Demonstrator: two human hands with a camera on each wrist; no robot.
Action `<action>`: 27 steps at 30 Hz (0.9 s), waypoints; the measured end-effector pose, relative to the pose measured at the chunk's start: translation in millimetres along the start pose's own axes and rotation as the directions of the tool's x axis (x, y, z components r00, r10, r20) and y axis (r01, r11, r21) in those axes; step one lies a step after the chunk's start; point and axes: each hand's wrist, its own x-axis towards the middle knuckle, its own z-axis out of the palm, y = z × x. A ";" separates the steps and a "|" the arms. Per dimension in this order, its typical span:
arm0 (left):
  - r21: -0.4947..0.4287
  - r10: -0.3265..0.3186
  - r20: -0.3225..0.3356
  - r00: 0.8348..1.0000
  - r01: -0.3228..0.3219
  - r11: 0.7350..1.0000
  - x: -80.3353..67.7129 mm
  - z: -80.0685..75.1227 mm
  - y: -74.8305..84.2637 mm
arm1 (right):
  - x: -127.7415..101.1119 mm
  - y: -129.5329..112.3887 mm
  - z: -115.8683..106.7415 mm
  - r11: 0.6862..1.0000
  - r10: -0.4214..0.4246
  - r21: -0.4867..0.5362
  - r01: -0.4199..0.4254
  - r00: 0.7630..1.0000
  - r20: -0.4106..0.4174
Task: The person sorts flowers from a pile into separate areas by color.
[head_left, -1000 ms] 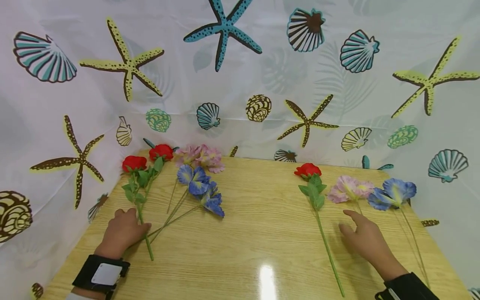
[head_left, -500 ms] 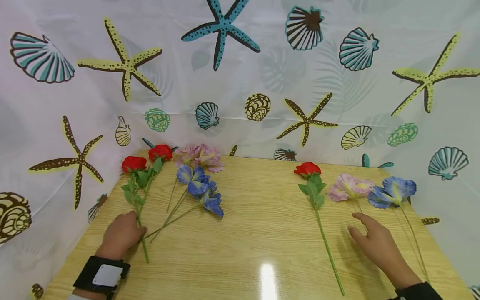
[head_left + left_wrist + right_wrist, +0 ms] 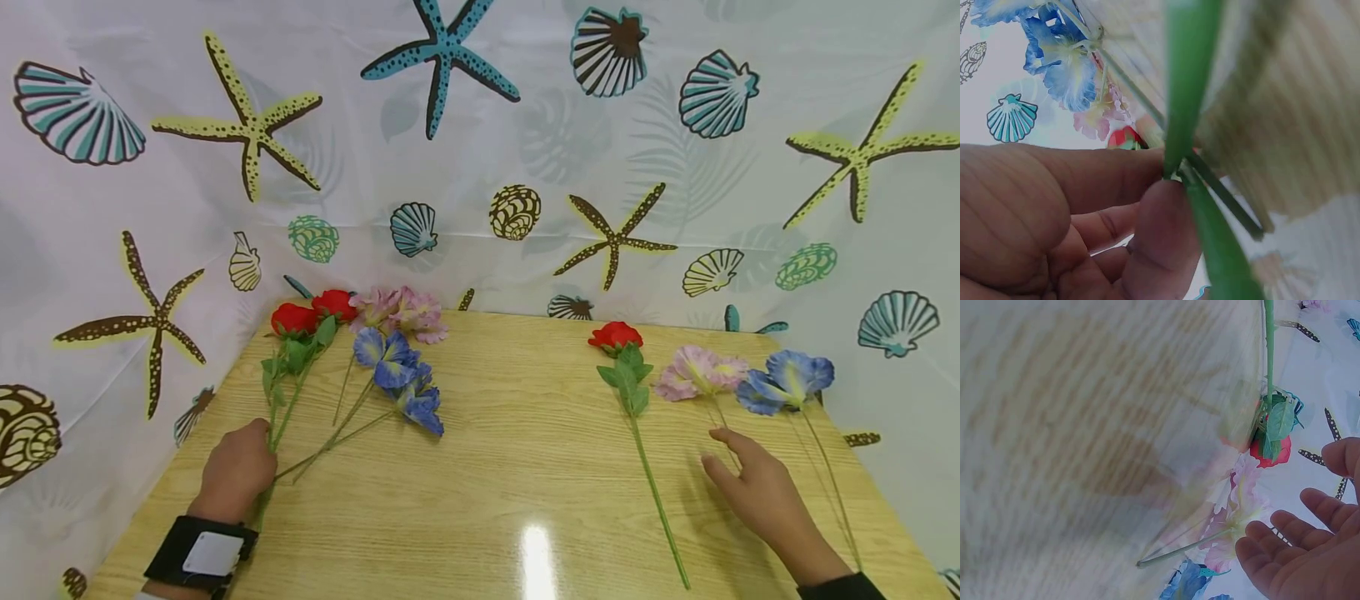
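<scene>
Red roses [image 3: 311, 308] three, left hand [image 3: 238, 471] pinching one

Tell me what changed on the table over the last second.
The left hand swung the rose stem it grips, so its bloom moved right, up against the other red rose. The right hand slid right, toward the pink flower's stem, fingers open. The blue flowers, the single rose and the right-hand blue flower stayed put.
</scene>
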 end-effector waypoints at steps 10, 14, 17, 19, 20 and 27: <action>-0.004 0.020 -0.001 1.000 -0.020 1.000 1.8 -1.9 -3.0 | -2.8 1.9 2.4 0.999 -0.004 0.039 0.003 1.000 0.001; -0.002 0.035 -0.022 0.999 -0.035 0.999 5.3 -2.3 -7.9 | -2.9 3.8 1.8 0.999 -0.013 0.042 0.013 1.000 -0.006; -0.011 0.034 -0.039 0.999 -0.034 0.999 5.9 -3.2 -10.2 | -4.4 4.5 0.1 0.999 -0.008 0.032 0.009 1.000 -0.010; -0.032 0.019 -0.039 0.999 -0.021 0.999 5.1 -3.5 -11.1 | -6.0 4.8 -1.1 1.000 -0.003 0.027 0.003 1.000 -0.013; -0.047 0.010 -0.037 0.999 -0.012 0.999 4.3 -3.7 -11.1 | -6.7 5.2 -1.8 1.000 -0.001 0.024 0.002 1.000 -0.014; -0.122 0.017 -0.088 0.996 -0.028 0.992 -5.3 -11.1 -0.6 | -7.7 8.0 -2.9 0.999 0.027 0.024 -0.027 1.000 -0.006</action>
